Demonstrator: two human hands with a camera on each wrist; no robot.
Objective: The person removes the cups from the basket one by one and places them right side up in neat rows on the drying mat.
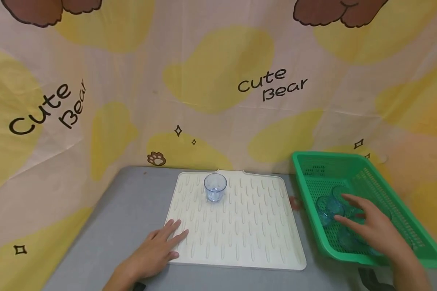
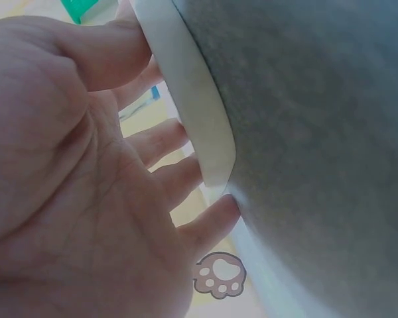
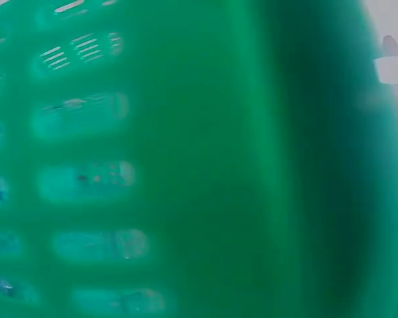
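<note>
My left hand (image 1: 154,248) lies with spread fingers on the front left edge of a cream ribbed mat (image 1: 240,226). In the left wrist view its fingertips are at the mat's pale rim (image 2: 196,99). A clear bluish drinking glass (image 1: 215,188) stands upright on the mat, toward the back. My right hand (image 1: 376,230) is over a green plastic basket (image 1: 315,226), thumb and fingers apart with nothing between them. Several blue-tinted glasses (image 1: 325,210) lie in the basket by its fingertips, partly hidden by the hand. The basket's slotted wall (image 3: 186,165) fills the right wrist view.
A grey table (image 1: 131,210) bears the mat and, to its right, the basket. Behind them hangs a cloth (image 1: 211,133) printed with yellow patches and lettering. A dark strap-like object (image 1: 371,281) is below the basket's front edge.
</note>
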